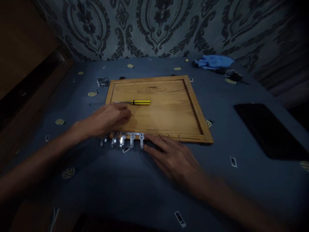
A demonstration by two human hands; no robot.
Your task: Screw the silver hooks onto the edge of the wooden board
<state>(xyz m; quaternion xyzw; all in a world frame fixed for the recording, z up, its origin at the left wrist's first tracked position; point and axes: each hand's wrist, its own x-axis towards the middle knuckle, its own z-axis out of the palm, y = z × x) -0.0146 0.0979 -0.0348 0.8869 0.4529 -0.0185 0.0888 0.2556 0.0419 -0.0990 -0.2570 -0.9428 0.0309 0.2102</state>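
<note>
A wooden framed board [169,106] lies flat on a blue patterned cloth. On it rests a yellow-handled screwdriver [135,102], its shaft pointing left. A metal rack of several hooks [124,139] lies along the board's near edge at the left. My left hand [106,119] rests on the board just above the hooks, fingers curled loosely, with nothing visible in them. My right hand [169,156] lies flat with spread fingers on the cloth, its fingertips touching the rack's right end and the board's near edge.
A dark tablet-like slab [265,129] lies at the right. At the back right sit a blue cloth [213,62] and a small dark object [235,75]. A small metal part [103,81] lies left of the board. A patterned wall stands behind.
</note>
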